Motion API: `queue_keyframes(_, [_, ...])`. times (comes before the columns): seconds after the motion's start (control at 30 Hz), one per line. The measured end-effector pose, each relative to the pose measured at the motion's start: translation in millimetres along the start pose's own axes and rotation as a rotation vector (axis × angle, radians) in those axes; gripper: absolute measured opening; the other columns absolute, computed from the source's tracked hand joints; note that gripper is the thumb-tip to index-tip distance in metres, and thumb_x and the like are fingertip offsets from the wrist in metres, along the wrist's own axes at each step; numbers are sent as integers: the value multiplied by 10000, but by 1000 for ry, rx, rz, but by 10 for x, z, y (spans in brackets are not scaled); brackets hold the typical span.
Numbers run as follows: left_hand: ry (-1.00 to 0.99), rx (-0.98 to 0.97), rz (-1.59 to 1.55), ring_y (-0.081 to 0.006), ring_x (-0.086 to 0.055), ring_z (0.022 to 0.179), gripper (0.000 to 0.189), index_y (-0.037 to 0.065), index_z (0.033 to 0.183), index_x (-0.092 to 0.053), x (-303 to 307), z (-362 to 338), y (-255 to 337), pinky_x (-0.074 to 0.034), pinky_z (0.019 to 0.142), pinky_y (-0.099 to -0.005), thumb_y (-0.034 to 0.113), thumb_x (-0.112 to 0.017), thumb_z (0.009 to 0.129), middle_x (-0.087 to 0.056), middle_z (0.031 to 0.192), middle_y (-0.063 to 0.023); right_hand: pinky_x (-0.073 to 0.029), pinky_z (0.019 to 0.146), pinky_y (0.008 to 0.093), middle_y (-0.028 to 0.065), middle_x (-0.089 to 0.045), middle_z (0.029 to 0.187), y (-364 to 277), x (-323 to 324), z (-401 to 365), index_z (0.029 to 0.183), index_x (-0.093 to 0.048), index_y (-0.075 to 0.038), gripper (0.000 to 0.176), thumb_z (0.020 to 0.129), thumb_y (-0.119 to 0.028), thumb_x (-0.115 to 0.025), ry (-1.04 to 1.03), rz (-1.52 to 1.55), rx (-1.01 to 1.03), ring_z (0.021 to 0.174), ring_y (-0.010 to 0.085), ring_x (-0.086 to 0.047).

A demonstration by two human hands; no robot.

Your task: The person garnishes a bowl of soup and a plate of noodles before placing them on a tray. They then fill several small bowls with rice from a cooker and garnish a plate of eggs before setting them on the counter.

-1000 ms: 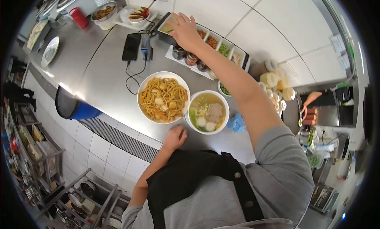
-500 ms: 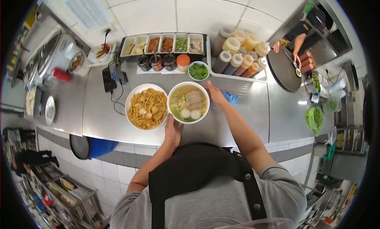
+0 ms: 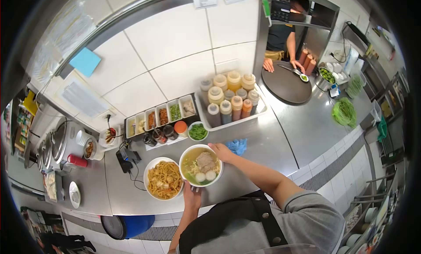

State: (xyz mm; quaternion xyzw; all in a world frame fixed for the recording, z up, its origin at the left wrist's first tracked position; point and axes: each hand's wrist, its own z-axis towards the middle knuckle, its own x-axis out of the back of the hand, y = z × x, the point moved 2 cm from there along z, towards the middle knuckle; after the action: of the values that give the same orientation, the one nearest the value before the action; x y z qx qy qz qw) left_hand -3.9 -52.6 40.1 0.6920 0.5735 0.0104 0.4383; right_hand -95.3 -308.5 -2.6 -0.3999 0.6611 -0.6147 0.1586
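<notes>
A white bowl of soup [image 3: 201, 166] is between my two hands, with sliced meat, two pale balls and greens in clear broth. My right hand [image 3: 222, 152] grips its rim at the upper right, fingertips at the edge. From the near side, my left hand [image 3: 192, 196] holds the bowl low, its fingers partly hidden under it. Close at the left, a white plate of fried noodles [image 3: 164, 178] stands on the steel counter, overlapped slightly by the bowl's edge. Beyond the bowl sits a small bowl of chopped greens [image 3: 198, 131].
Topping trays [image 3: 163, 116], dark jars and a crate of squeeze bottles [image 3: 231, 98] line the wall. A blue cloth [image 3: 237, 146] lies right of my right hand. At the pass window, another person's hands rest at a round dark tray [image 3: 285, 87] holding a spoon.
My view has swung up and to the right, showing more of the wall and pass window. My right hand has closed onto the bowl's rim; the bowl stays beside the noodles.
</notes>
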Motion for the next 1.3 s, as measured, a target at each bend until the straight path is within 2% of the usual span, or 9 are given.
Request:
queue_keyframes(0.1, [-29,-19,60,-259,-475,1296,460,121,1396,-489,-248,-252,102,-382,1114,-500,432,-544,1061,-508,1400,-76,-495,981,382,214,-726,1137,-232,287,-252,1211,-689,43,562,1102,-425,-397,-53,-18,-16,1068,255,-671])
queue_keyframes(0.2, [-36,27,109,-263,-477,1295,420,107,1337,-510,-514,-474,112,-372,1120,-523,420,-552,1060,-516,1387,-76,-441,1074,358,195,-662,1316,-146,508,-446,1367,-607,8,520,1105,-391,-401,-18,199,120,1193,238,-618])
queue_keyframes(0.3, [-67,92,119,-266,-479,1295,425,95,1334,-510,-807,-608,-39,-369,1122,-526,416,-555,1059,-524,1372,-77,-399,1125,352,172,-611,1404,-160,923,-755,1453,-542,-35,501,1106,-370,-406,31,169,21,1280,225,-570])
queue_keyframes(0.43, [-97,134,141,-272,-503,1279,440,52,1334,-500,-1323,-707,-442,-409,1084,-514,400,-542,1068,-536,1350,-96,-396,1126,364,168,-614,1400,-161,1644,-1129,1466,-528,-53,496,1103,-371,-412,165,80,-28,1321,275,-554])
queue_keyframes(0.5, [-153,178,167,-263,-502,1305,545,46,1435,-457,-1605,-703,-695,-384,1119,-501,449,-507,1072,-508,1421,-86,-401,1126,382,205,-610,1395,-11,2011,-1247,1465,-522,-60,507,1097,-392,-416,208,113,-26,1335,340,-556])
queue_keyframes(0.6, [-201,242,153,-243,-521,1280,513,46,1435,-464,-2167,-650,-1047,-433,1077,-456,420,-490,1085,-544,1382,-90,-394,1130,383,192,-593,1425,213,2655,-1353,1480,-512,-78,488,1100,-372,-425,269,30,-53,1352,322,-540])
queue_keyframes(0.9, [-379,326,151,-184,-553,1199,439,67,1371,-528,-3781,203,-2074,-465,1039,-392,399,-500,1085,-590,1317,-49,-349,1153,328,100,-531,1502,734,4618,-1152,1483,-521,-72,472,1106,-348,-454,433,127,-66,1374,198,-476])
queue_keyframes(1.07, [-567,371,175,-181,-560,1204,449,82,1346,-545,-4791,910,-2386,-459,1043,-396,439,-510,1075,-594,1318,-33,-367,1142,328,87,-526,1499,952,5621,-710,1487,-511,-66,480,1108,-352,-444,548,127,-7,1358,187,-491])
queue_keyframes(1.3, [-584,393,214,-164,-596,1168,457,75,1327,-603,-5879,1918,-2766,-427,1039,-395,444,-502,1078,-663,1266,-57,-362,1151,347,103,-520,1503,1725,6698,104,1490,-486,-24,486,1107,-320,-435,594,275,63,1377,212,-484])
